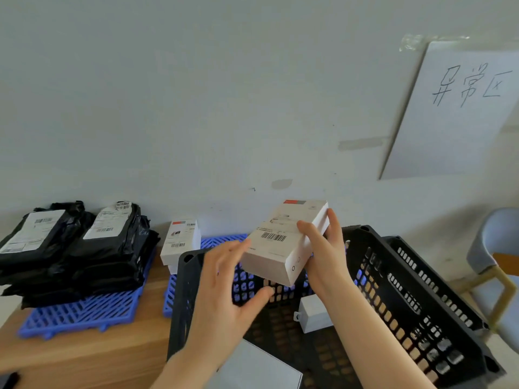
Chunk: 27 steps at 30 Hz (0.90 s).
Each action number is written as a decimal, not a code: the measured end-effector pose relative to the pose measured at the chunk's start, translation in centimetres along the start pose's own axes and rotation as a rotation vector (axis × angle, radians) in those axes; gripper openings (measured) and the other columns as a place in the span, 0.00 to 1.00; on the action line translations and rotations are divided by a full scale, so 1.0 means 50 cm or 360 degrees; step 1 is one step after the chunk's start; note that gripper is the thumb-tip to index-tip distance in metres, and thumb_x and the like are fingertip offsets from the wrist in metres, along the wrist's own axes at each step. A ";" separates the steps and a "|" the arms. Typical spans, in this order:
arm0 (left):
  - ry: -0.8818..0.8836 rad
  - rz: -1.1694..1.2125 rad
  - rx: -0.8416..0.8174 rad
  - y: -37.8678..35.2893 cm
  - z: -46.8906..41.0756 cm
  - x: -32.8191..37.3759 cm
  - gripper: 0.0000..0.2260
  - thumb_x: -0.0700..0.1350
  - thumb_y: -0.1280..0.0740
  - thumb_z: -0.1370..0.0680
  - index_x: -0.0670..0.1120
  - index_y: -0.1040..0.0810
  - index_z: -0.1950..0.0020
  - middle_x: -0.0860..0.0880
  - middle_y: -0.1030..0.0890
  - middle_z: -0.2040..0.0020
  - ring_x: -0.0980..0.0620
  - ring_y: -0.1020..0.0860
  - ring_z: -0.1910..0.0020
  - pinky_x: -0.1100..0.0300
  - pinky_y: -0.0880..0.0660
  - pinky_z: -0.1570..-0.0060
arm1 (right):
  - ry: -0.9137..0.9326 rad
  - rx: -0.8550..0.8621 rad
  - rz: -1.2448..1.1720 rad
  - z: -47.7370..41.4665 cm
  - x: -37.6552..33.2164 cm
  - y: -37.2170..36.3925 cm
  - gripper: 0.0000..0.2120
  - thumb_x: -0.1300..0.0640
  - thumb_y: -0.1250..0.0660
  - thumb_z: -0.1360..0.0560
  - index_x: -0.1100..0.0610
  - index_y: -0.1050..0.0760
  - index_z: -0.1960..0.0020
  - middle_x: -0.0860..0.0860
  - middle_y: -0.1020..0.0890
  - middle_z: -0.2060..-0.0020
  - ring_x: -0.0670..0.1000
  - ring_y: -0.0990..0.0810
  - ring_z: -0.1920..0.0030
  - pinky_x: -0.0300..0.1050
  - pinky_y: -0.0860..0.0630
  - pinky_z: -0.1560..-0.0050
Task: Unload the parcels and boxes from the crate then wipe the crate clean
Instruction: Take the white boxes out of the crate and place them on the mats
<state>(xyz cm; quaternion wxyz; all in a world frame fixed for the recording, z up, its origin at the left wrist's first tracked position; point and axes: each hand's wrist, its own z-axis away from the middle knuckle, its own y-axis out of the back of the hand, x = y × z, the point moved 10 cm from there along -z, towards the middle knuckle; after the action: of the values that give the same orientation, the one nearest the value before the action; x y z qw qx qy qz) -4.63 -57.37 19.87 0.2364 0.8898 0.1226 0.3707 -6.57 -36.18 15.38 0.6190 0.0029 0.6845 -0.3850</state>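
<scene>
1. Flat pack lies closest, seemingly in the crate's near end, partly hidden by the forearms.
2. R hand grip: clasped round white box, thumb on top, held above crate's far-left part. L hand: fingers spread, grasping nothing, at box's left edge; contact unclear (blur).
3. Progress, my read: mostly unloaded. Parcels stacked on blue mats at left; box stack just past crate. Left to do: the held box, small box on crate floor, flat pack; then wipe, no cloth in view.
4. Room: box must clear crate's far rim; stack sits close w/ wall right behind. Surface free nearer camera; chair beside crate at right.
</scene>
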 end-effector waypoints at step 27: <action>0.0451 0.0296 -0.0154 0.148 -0.138 -0.520 0.43 0.51 0.18 0.39 0.63 0.37 0.31 0.54 0.34 0.29 0.67 0.36 0.33 0.79 0.35 0.40 | 0.0109 -0.0514 0.1397 -0.131 0.281 -0.457 0.33 0.56 0.36 0.21 0.35 0.49 0.26 0.46 0.30 0.30 0.45 0.26 0.37 0.34 0.21 0.54</action>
<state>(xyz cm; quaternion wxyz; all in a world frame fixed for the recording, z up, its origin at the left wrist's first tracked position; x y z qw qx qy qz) -27.34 -71.69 12.24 0.2239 0.8238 0.0540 0.5180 -26.36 -55.41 14.99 0.6929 0.2083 0.6898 0.0250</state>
